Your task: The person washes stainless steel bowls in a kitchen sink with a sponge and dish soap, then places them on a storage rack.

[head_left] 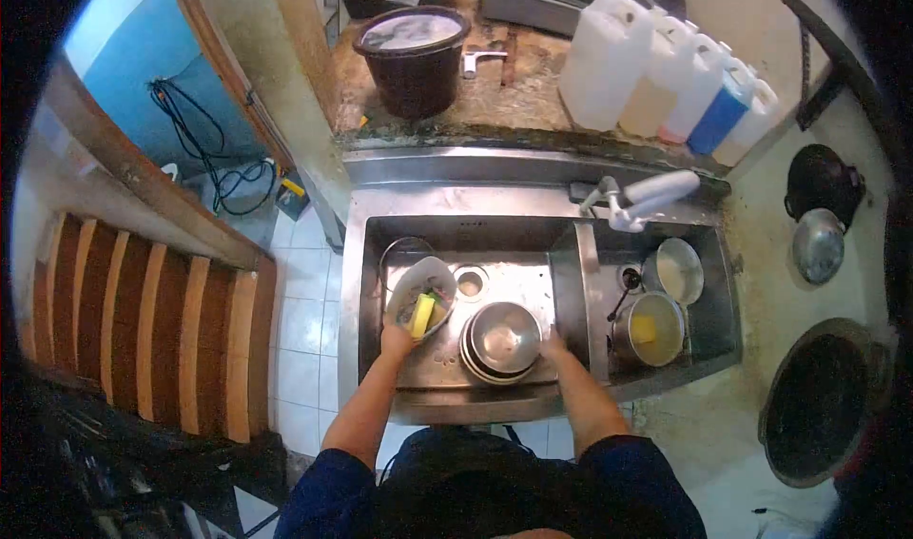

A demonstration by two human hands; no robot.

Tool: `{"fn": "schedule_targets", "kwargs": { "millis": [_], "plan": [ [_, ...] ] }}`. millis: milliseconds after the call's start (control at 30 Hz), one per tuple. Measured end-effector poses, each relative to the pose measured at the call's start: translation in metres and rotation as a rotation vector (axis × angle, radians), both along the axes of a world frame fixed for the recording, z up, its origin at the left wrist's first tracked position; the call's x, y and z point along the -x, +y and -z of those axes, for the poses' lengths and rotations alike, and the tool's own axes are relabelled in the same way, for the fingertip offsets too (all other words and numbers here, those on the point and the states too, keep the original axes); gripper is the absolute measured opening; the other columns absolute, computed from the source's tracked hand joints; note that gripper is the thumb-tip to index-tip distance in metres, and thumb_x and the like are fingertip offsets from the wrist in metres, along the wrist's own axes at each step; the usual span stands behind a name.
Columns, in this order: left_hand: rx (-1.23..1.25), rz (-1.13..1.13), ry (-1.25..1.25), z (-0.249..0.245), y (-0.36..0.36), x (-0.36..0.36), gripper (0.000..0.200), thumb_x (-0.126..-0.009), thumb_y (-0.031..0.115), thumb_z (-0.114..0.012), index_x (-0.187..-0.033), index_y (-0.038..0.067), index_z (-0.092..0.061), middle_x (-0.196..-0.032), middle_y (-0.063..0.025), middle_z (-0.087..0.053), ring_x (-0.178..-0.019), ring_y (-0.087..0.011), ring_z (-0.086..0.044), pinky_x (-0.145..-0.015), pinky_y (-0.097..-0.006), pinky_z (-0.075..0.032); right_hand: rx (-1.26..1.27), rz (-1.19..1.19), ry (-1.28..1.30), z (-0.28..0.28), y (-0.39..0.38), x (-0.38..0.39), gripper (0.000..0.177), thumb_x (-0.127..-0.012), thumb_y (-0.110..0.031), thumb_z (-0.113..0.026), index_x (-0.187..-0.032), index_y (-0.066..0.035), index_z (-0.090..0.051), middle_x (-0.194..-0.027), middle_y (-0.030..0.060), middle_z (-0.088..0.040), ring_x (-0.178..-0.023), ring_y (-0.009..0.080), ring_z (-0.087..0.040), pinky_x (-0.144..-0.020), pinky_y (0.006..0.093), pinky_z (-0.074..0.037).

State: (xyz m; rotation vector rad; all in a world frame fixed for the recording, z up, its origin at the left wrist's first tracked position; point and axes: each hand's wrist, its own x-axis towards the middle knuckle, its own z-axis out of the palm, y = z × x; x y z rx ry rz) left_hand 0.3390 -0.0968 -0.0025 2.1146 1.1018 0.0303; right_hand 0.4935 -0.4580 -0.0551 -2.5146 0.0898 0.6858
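In the left basin of the steel sink point(561, 387), my left hand point(399, 338) is closed at the near rim of a white plastic tub point(439, 275). A yellow sponge point(422, 317) and some green and dark bits lie inside the tub, right by my fingers. To the right of it stands a stack of metal bowls point(505, 337), the top one shiny and bare inside. My right hand point(552, 345) is just right of this stack, close to its rim; motion smears its fingers.
The right basin holds a pot point(650, 330) with something yellow in it and a pale bowl point(677, 271). A faucet point(639, 202) reaches over the divider. On the ledge behind are a dark bucket point(411, 73) and several plastic jugs point(609, 59). Pans point(825, 401) hang on the right wall.
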Motion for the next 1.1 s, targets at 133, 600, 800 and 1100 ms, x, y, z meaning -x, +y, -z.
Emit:
{"fn": "schedule_targets", "kwargs": {
  "millis": [133, 600, 800, 1100],
  "plan": [
    [0.287, 0.131, 0.07, -0.08, 0.012, -0.056, 0.062, -0.079, 0.01, -0.056, -0.134, 0.005, -0.028, -0.109, -0.0269, -0.056, -0.091, -0.0361, -0.061, -0.08, -0.041, -0.05, -0.198, -0.029, 0.083, -0.012, 0.01, 0.018, 0.071, -0.072, -0.016, -0.068, -0.135, -0.013, -0.037, -0.12, 0.0185, -0.055, -0.112, 0.0279, -0.053, -0.094, 0.0328, -0.041],
    [0.165, 0.628, 0.025, -0.051, -0.107, -0.2, 0.06, -0.081, 0.015, -0.056, -0.135, 0.006, -0.032, -0.121, -0.0269, -0.05, -0.112, -0.0388, -0.05, -0.093, -0.0431, -0.041, -0.557, 0.317, -0.663, -0.175, -0.05, -0.088, 0.03, -0.09, -0.02, -0.054, -0.113, -0.002, -0.048, -0.114, 0.0129, -0.05, -0.108, 0.0206, -0.048, -0.093, 0.0333, -0.038],
    [0.207, 0.52, 0.144, -0.09, -0.133, -0.195, 0.061, -0.079, 0.017, -0.057, -0.134, 0.006, -0.034, -0.12, -0.0266, -0.052, -0.111, -0.0377, -0.051, -0.092, -0.0405, -0.042, -1.95, 0.039, -0.11, -0.256, -0.064, -0.218, 0.036, -0.094, -0.022, -0.04, -0.12, 0.001, -0.046, -0.089, 0.0079, -0.059, -0.081, 0.0167, -0.053, -0.08, 0.0317, -0.041],
    [-0.118, 0.171, -0.028, -0.043, -0.16, -0.1, 0.068, -0.078, 0.026, -0.063, -0.135, 0.008, -0.031, -0.124, -0.0305, -0.04, -0.11, -0.0424, -0.045, -0.093, -0.0447, -0.038, -0.787, -0.582, -0.869, -0.208, -0.029, -0.101, 0.008, -0.078, -0.007, -0.057, -0.085, -0.003, -0.058, -0.08, 0.0139, -0.058, -0.073, 0.0279, -0.057, -0.067, 0.0407, -0.045]
  ]
}}
